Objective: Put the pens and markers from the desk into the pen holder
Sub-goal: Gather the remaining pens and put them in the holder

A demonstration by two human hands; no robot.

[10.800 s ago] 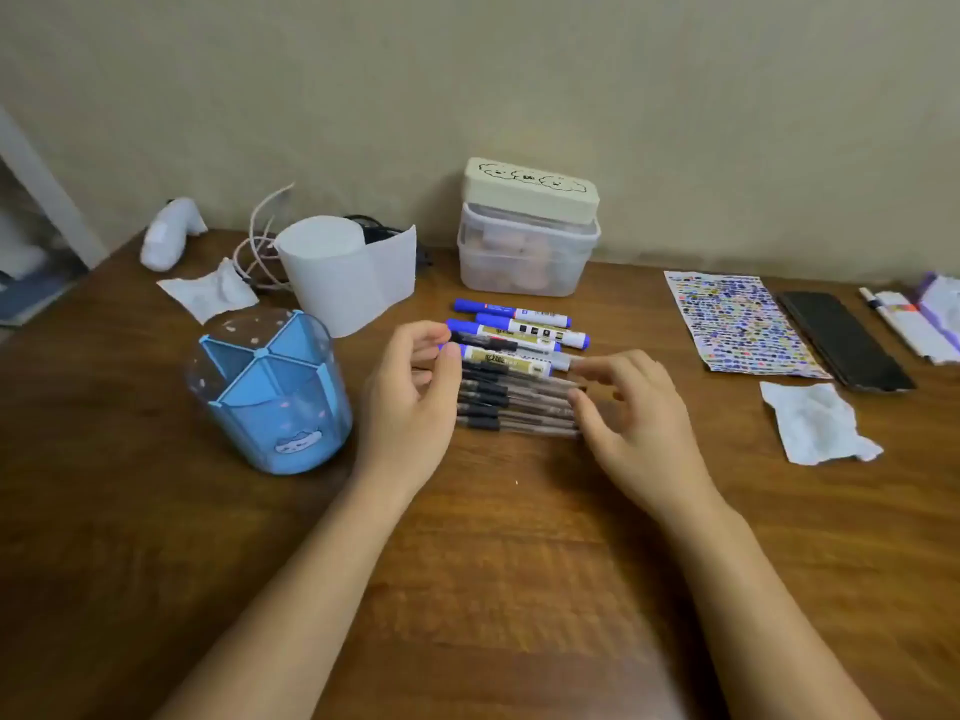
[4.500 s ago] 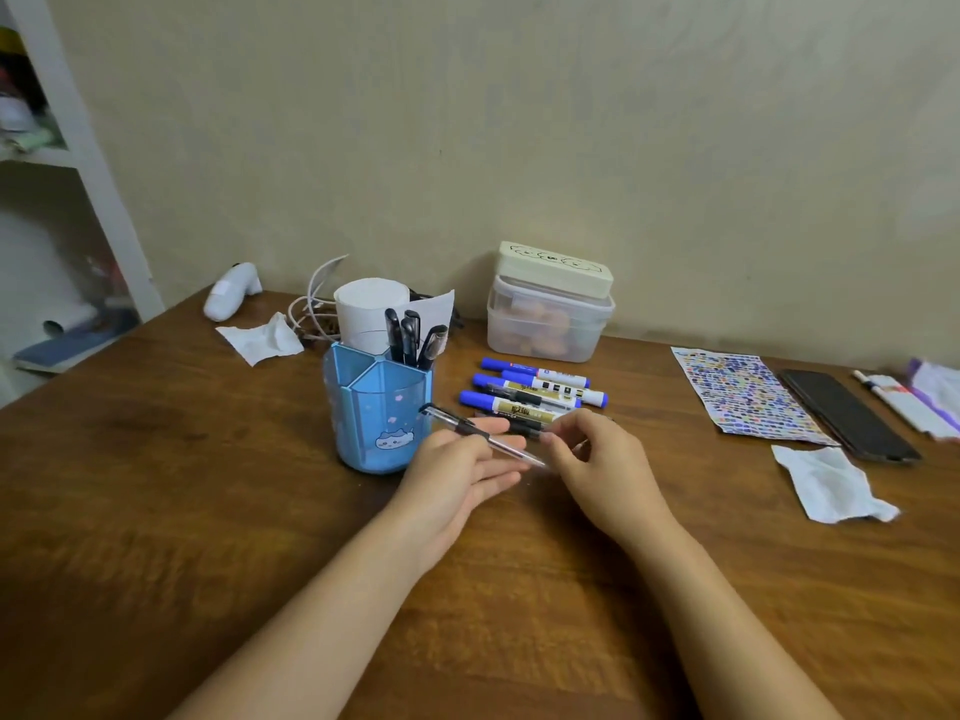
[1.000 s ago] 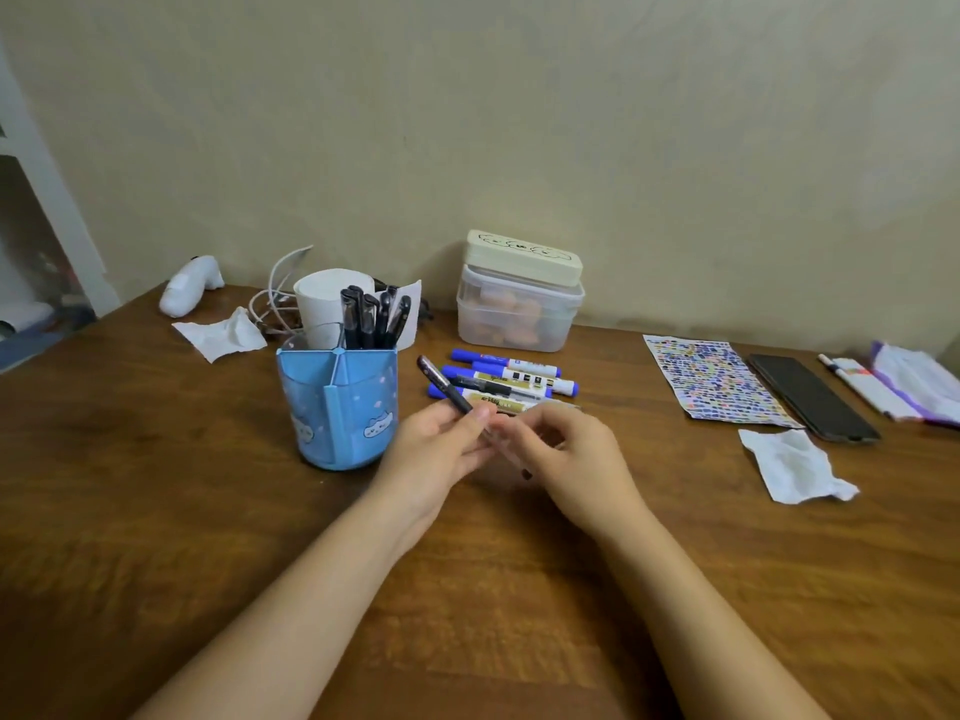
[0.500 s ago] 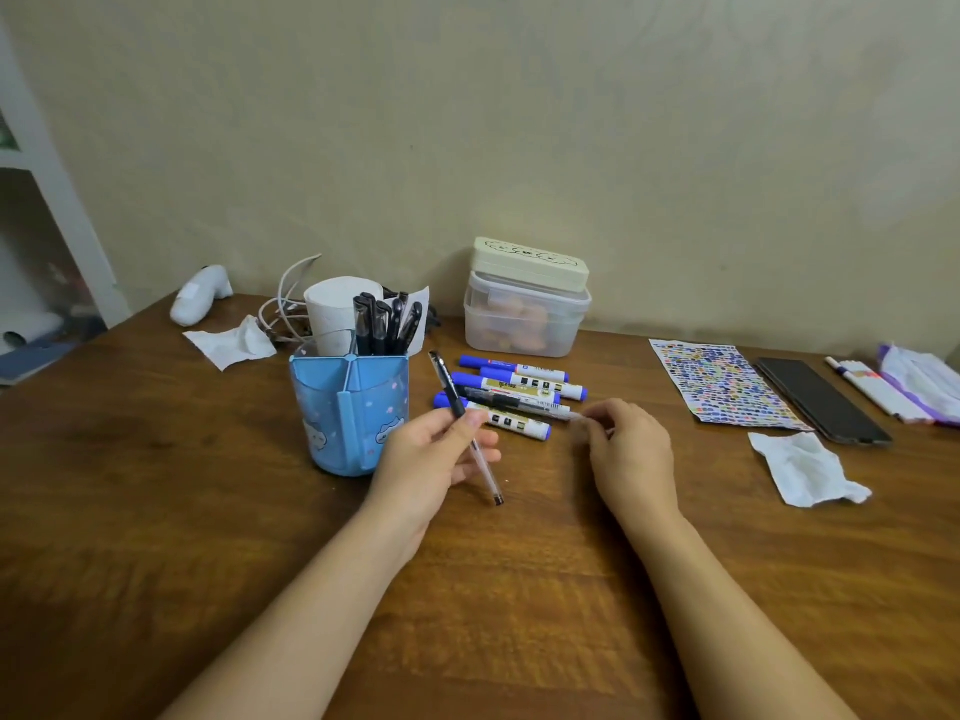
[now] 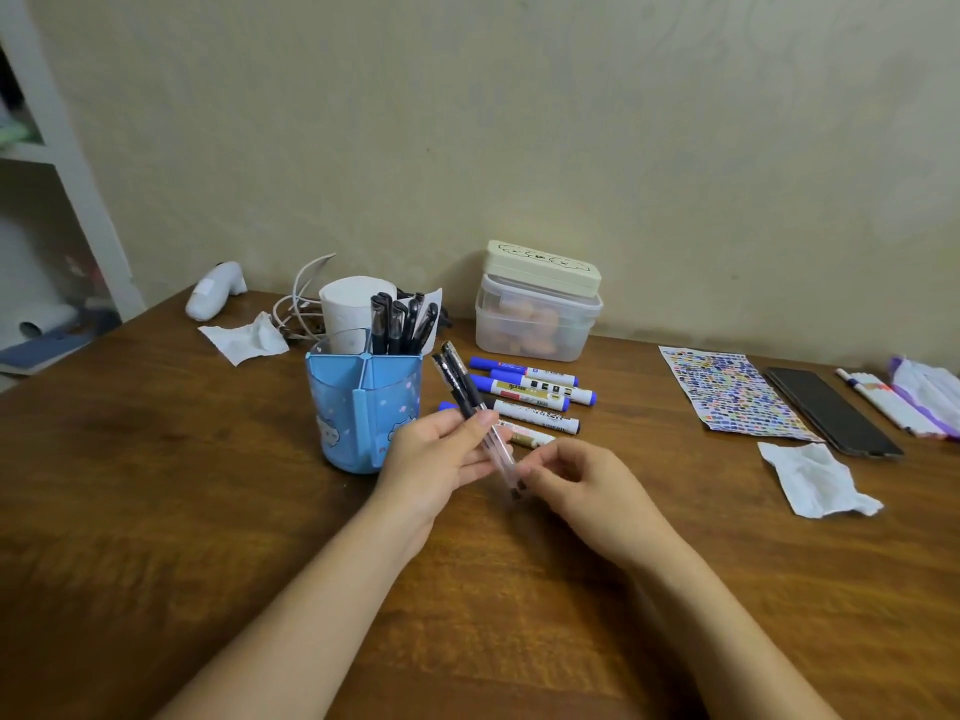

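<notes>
A blue pen holder with several compartments stands on the wooden desk; several black-capped pens stick up from its back section. My left hand is shut on two black-capped clear pens, tilted with caps up, just right of the holder. My right hand touches the pens' lower tips with thumb and fingers. Behind my hands several blue-capped markers lie side by side on the desk.
A toilet roll and white cables sit behind the holder. A lidded plastic box stands at the wall. Right of the markers lie a sticker sheet, a black phone and a crumpled tissue. Another tissue lies at the left.
My right hand left the markers and came back to my left hand. My left hand now holds two pens instead of one, with my right fingers at their tips.
</notes>
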